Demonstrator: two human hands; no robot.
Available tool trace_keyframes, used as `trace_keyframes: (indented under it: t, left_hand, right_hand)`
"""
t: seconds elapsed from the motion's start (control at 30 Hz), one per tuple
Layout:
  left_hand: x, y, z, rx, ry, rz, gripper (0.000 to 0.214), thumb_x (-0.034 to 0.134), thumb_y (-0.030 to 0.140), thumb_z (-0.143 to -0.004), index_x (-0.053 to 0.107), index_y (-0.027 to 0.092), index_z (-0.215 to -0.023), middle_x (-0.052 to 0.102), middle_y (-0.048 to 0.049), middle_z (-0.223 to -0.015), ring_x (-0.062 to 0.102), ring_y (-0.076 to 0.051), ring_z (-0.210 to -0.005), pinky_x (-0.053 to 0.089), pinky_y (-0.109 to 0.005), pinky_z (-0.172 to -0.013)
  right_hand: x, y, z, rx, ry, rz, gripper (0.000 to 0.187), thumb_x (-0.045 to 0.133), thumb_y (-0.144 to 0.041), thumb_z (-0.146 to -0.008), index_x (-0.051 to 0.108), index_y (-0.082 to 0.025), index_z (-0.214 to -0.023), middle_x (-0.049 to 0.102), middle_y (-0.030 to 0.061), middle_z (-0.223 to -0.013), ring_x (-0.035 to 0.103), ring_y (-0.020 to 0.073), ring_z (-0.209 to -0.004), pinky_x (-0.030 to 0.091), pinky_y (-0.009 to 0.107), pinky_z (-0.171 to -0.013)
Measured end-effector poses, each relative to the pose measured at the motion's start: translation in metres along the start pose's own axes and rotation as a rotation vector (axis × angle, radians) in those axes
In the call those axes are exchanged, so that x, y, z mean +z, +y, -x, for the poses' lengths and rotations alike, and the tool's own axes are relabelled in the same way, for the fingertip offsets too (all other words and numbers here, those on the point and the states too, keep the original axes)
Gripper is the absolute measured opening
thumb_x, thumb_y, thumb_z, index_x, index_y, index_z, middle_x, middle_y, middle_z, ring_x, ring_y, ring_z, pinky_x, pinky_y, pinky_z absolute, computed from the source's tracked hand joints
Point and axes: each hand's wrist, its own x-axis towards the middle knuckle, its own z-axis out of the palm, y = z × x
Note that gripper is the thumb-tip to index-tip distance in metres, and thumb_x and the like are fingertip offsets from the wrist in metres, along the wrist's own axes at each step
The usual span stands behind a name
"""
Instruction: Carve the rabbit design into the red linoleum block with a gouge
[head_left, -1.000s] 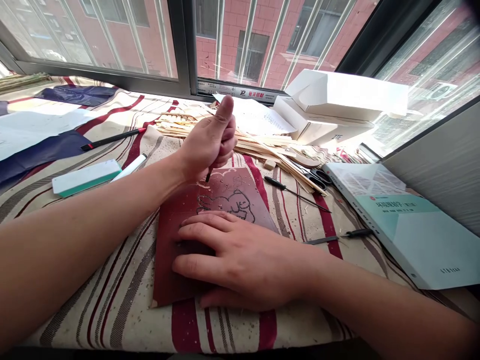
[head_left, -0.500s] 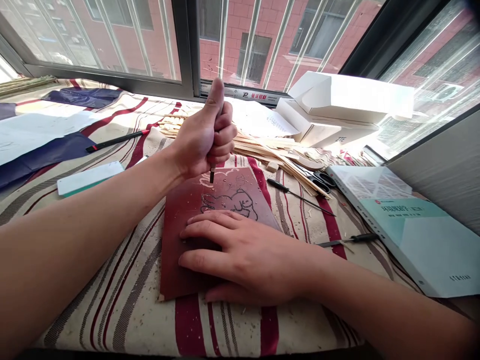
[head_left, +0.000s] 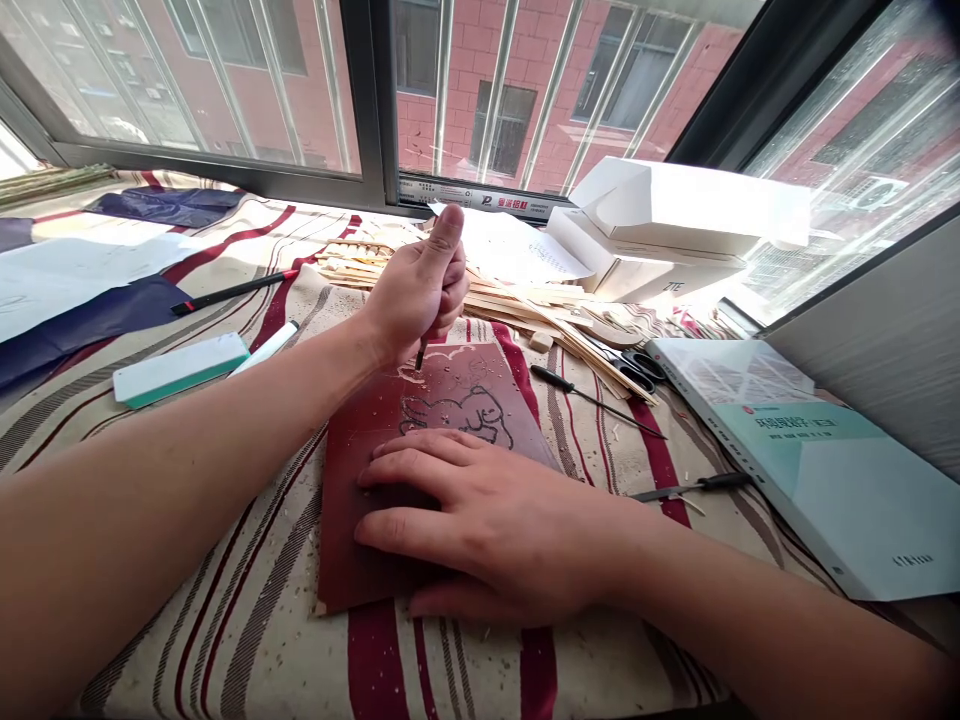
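Note:
A reddish-brown board [head_left: 360, 560] lies on the striped cloth, with a dark animal outline [head_left: 457, 412] and pale cut lines near its far edge. My left hand [head_left: 424, 285] is a fist, thumb on top, around a carving tool [head_left: 421, 356]. Only the tool's dark lower end shows, pointing down at the pale lines; the fist hides the rest. I cannot tell whether its tip touches the surface. Flat on the board's near half rests my right hand [head_left: 480, 530], fingers spread and holding nothing. Small shavings are scattered over the board and cloth.
Right of the board lie a thin black-handled tool [head_left: 596, 400], a file-like tool [head_left: 697, 486], scissors [head_left: 637, 370] and a thick book [head_left: 847, 470]. Wooden strips [head_left: 540, 305] and a white box [head_left: 675, 240] are behind. At left are a white-green block [head_left: 180, 370] and a black-red pen [head_left: 232, 292].
My left hand has come down and tilted slightly, bringing the carving tool's end a little lower and left. My right hand stays flat on the board. The camera view has shifted slightly.

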Motion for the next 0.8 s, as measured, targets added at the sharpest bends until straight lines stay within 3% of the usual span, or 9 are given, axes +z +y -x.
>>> trace_keyframes:
  t: [0.13, 0.3, 0.5, 0.67, 0.8]
  left_hand:
    - [0.004, 0.000, -0.002, -0.013, 0.058, -0.016, 0.060, 0.056, 0.053, -0.108, 0.035, 0.022, -0.061, 0.030, 0.0079, -0.047, 0.023, -0.004, -0.034, 0.014, -0.020, -0.036]
    - [0.011, 0.003, -0.002, -0.058, 0.219, -0.052, 0.060, 0.048, 0.047, -0.112, 0.032, 0.022, -0.060, 0.029, 0.0081, -0.044, 0.020, -0.003, -0.032, 0.012, -0.020, -0.036]
    - [0.006, -0.002, -0.002, -0.035, 0.039, -0.035, 0.059, 0.057, 0.056, -0.107, 0.036, 0.023, -0.063, 0.029, 0.0081, -0.047, 0.024, -0.004, -0.035, 0.014, -0.019, -0.036]
    - [0.006, 0.002, -0.003, -0.148, -0.038, -0.019, 0.063, 0.050, 0.061, -0.108, 0.033, 0.023, -0.061, 0.025, 0.0094, -0.047, 0.018, -0.003, -0.034, 0.010, -0.018, -0.035]
    - [0.010, 0.004, -0.006, -0.178, -0.006, -0.019, 0.063, 0.047, 0.058, -0.110, 0.033, 0.022, -0.061, 0.027, 0.0089, -0.046, 0.018, -0.003, -0.033, 0.010, -0.018, -0.035]
  right_hand:
    - [0.000, -0.001, 0.001, -0.001, -0.001, -0.010, 0.047, 0.049, -0.040, -0.112, 0.063, -0.012, -0.148, 0.055, 0.0167, -0.158, 0.048, 0.0313, -0.145, 0.036, 0.048, -0.129]
    - [0.000, 0.002, 0.000, -0.016, 0.015, 0.005, 0.048, 0.049, -0.041, -0.112, 0.063, -0.013, -0.148, 0.056, 0.0164, -0.158, 0.048, 0.0312, -0.146, 0.036, 0.048, -0.129]
    - [0.001, 0.003, 0.000, -0.018, 0.017, 0.017, 0.048, 0.047, -0.042, -0.113, 0.063, -0.013, -0.148, 0.056, 0.0162, -0.158, 0.048, 0.0302, -0.146, 0.037, 0.047, -0.128]
    - [0.000, 0.002, 0.000, -0.017, 0.011, 0.016, 0.048, 0.050, -0.043, -0.112, 0.063, -0.014, -0.148, 0.056, 0.0166, -0.159, 0.048, 0.0307, -0.146, 0.036, 0.048, -0.129]
    - [-0.001, 0.002, -0.001, -0.011, 0.004, 0.011, 0.047, 0.051, -0.040, -0.112, 0.063, -0.013, -0.148, 0.055, 0.0163, -0.159, 0.048, 0.0313, -0.146, 0.036, 0.047, -0.129]
